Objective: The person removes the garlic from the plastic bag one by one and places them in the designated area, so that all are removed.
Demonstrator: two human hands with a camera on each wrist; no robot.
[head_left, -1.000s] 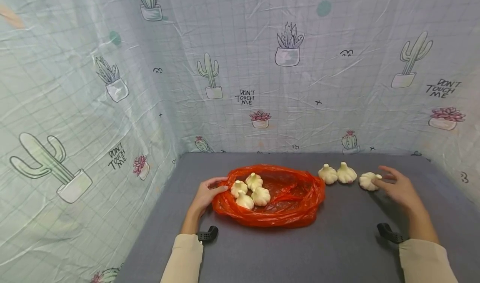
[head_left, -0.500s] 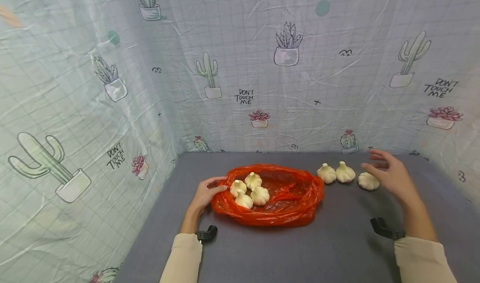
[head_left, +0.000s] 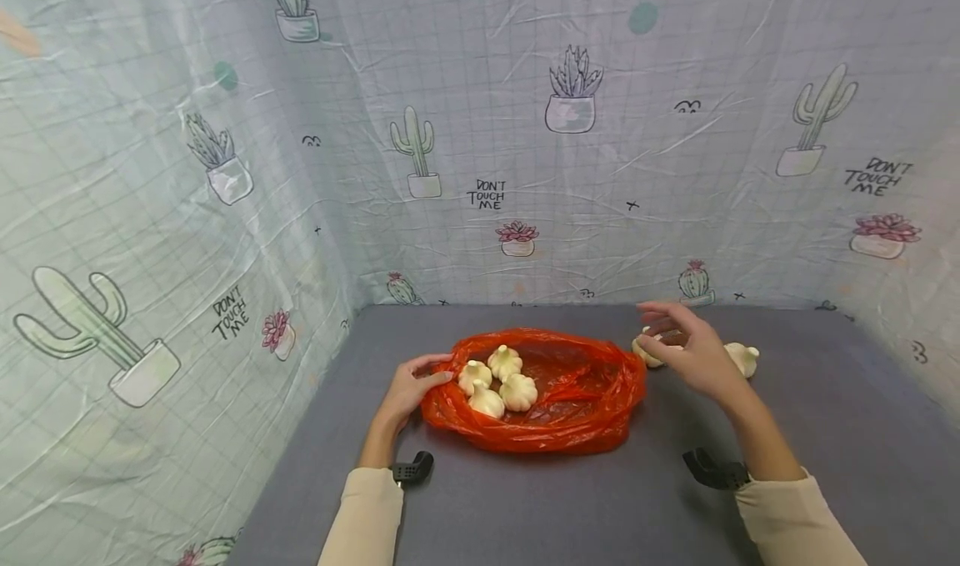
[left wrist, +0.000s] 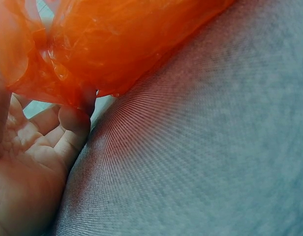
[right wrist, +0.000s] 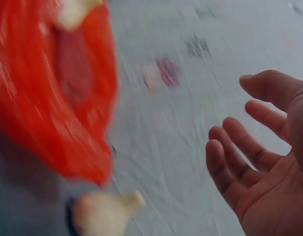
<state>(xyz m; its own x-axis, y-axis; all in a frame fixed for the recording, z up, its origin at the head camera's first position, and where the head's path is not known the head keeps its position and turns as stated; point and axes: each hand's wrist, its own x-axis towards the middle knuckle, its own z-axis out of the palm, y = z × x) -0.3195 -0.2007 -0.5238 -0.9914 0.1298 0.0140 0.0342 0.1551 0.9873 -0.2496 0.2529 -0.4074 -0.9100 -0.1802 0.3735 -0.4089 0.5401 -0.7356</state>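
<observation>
A red plastic bag (head_left: 551,433) lies wide open on the grey table in the head view. Several pale garlic bulbs (head_left: 517,392) sit together in its left part. My left hand (head_left: 405,393) grips the bag's left rim, thumb over the edge; in the left wrist view its fingers (left wrist: 75,120) curl at the red film. Over the loose garlic right of the bag hovers my right hand (head_left: 701,359), its fingers spread and holding nothing. One garlic bulb (head_left: 645,351) shows beside the bag's right rim, another garlic bulb (head_left: 744,358) to the right of the hand. My right hand largely hides what lies between them.
A grey cloth-covered table (head_left: 555,508) carries everything. Behind and to the left hangs a pale curtain (head_left: 450,257) printed with cacti. Each wrist wears a black camera mount (head_left: 414,468).
My right hand has lifted from the rightmost garlic bulb and moved left, over the bulbs nearer the bag. The left hand and the bag have stayed put.
</observation>
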